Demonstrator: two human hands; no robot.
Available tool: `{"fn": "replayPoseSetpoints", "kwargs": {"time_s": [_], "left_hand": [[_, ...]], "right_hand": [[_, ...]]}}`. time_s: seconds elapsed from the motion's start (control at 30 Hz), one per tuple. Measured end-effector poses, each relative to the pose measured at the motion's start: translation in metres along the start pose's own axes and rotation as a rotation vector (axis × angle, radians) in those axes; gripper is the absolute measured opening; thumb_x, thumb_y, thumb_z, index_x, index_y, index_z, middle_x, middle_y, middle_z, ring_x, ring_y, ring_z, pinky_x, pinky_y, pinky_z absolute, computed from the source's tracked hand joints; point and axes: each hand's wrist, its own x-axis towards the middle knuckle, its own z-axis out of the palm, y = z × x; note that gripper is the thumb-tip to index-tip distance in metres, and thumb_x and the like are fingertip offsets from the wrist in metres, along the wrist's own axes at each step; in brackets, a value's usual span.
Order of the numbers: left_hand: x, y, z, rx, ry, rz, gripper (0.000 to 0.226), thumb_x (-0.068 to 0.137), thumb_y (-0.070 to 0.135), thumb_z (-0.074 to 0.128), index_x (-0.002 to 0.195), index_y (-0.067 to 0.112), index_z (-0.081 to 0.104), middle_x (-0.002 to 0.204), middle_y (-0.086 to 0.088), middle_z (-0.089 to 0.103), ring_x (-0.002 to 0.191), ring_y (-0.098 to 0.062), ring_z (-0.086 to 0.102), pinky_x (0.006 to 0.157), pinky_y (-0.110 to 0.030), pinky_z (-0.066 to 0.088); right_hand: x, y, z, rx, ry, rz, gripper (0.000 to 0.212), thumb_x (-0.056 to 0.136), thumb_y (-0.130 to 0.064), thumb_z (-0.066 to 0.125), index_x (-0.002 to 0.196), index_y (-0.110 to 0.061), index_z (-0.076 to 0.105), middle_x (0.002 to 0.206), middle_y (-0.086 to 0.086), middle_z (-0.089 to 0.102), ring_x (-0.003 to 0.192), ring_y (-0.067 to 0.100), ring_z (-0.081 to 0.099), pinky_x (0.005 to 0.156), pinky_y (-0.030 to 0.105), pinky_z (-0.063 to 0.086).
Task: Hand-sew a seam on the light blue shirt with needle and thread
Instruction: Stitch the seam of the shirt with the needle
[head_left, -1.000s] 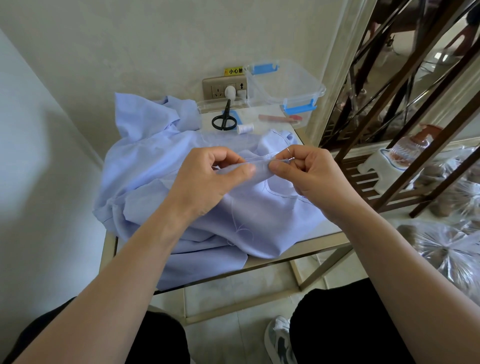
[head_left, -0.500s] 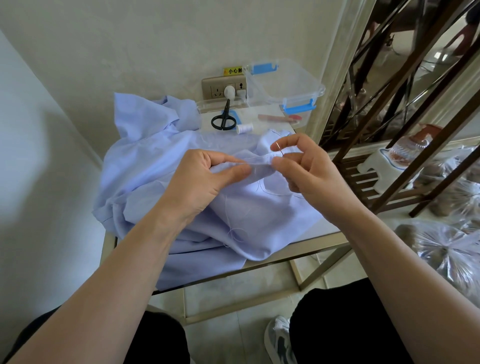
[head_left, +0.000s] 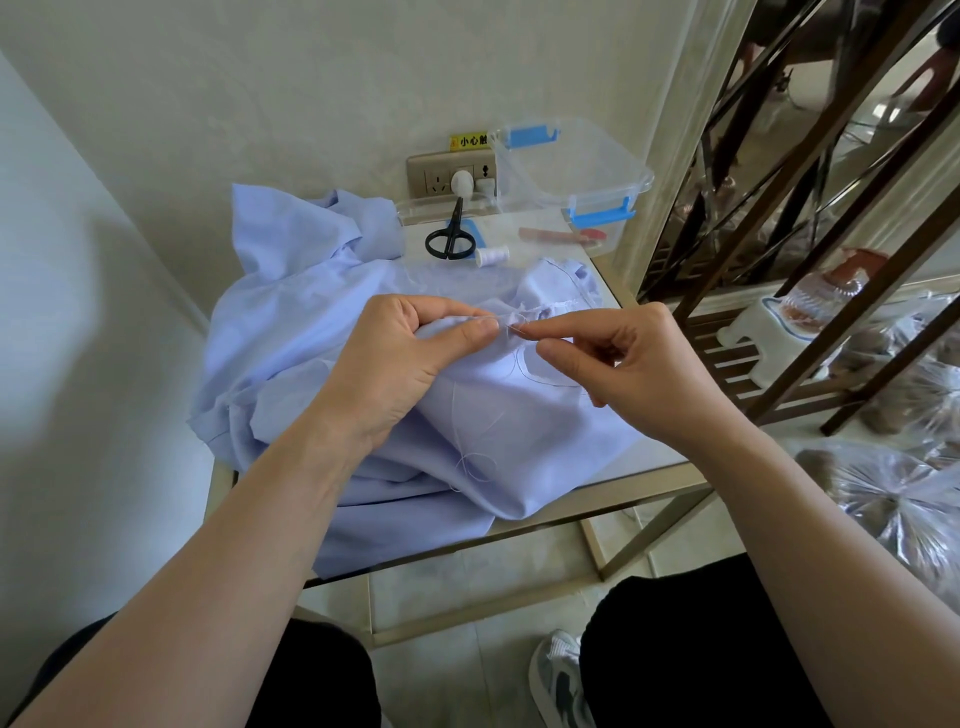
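Light blue shirt (head_left: 519, 415) lies heaped on the surface (head_left: 654, 462), its fold pinched by the left hand (head_left: 395, 364). The right hand (head_left: 639, 364), raised a moment ago, is back down, pinching the needle (head_left: 515, 327) at that fold, likely starting another stitch.

We see black-handled scissors (head_left: 450, 236) lying at the far end of the surface (head_left: 654, 462), blades toward a wall socket (head_left: 441, 174). Just to their right stands a clear plastic box (head_left: 576, 166) with blue latches, with a pink strip (head_left: 561, 236) in front of it. To our right, a small white stool (head_left: 763, 332) sits on a wooden shelf (head_left: 727, 364), near tied clear bags (head_left: 893, 499).
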Motion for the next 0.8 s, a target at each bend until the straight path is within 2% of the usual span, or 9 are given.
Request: {"fn": "replayPoseSetpoints", "kwargs": {"time_s": [0.13,0.4,0.6,0.67,0.73,0.8], "left_hand": [[0.0003,-0.0005,0.0,0.021,-0.009,0.009,0.006,0.085,0.019,0.073,0.081,0.023,0.076,0.077,0.016,0.074,0.079,0.006,0.066,0.078,-0.008,0.046],[0.0,-0.0003,-0.0013,0.028,-0.021,0.008,0.004,0.085,0.019,0.074,0.082,0.022,0.077,0.079,0.012,0.076,0.081,0.003,0.068,0.08,-0.01,0.049],[-0.001,-0.0003,-0.001,0.088,-0.037,0.047,0.005,0.084,0.019,0.074,0.082,0.022,0.077,0.077,0.013,0.075,0.079,0.004,0.067,0.079,-0.009,0.048],[-0.0016,0.0,-0.001,0.107,-0.057,0.061,0.007,0.084,0.019,0.074,0.081,0.024,0.077,0.076,0.016,0.074,0.078,0.007,0.066,0.077,-0.007,0.045],[-0.0017,-0.0007,-0.0008,0.139,-0.084,0.074,0.01,0.086,0.018,0.073,0.08,0.026,0.076,0.077,0.019,0.074,0.079,0.009,0.066,0.075,-0.005,0.043],[-0.0017,-0.0018,-0.001,0.174,-0.094,0.084,0.012,0.086,0.018,0.073,0.08,0.027,0.076,0.075,0.022,0.073,0.079,0.012,0.064,0.075,-0.002,0.04]], "right_hand": [[0.0001,0.0009,0.0001,-0.005,-0.022,0.012,0.021,0.095,-0.014,0.063,0.107,-0.026,0.076,0.047,-0.007,0.028,0.049,0.013,0.028,0.05,0.036,0.036],[0.0004,-0.001,-0.0003,-0.027,-0.035,0.01,0.022,0.096,-0.013,0.062,0.108,-0.024,0.075,0.048,-0.009,0.026,0.05,0.013,0.027,0.05,0.037,0.036],[0.0012,-0.0023,-0.0002,-0.061,-0.062,0.028,0.022,0.095,-0.012,0.061,0.108,-0.024,0.074,0.046,-0.008,0.026,0.046,0.01,0.027,0.052,0.028,0.036],[0.0017,-0.0033,-0.0012,-0.071,-0.096,0.057,0.028,0.095,-0.011,0.06,0.119,-0.024,0.067,0.044,-0.007,0.028,0.044,0.01,0.028,0.05,0.025,0.036],[0.0017,-0.0037,-0.0014,-0.071,-0.158,0.088,0.043,0.096,-0.01,0.057,0.135,-0.027,0.054,0.043,-0.007,0.032,0.042,0.01,0.032,0.048,0.02,0.038],[0.0014,-0.0044,0.0004,-0.074,-0.213,0.111,0.046,0.097,-0.009,0.054,0.138,-0.029,0.051,0.043,-0.007,0.035,0.041,0.009,0.036,0.046,0.018,0.04]]}}
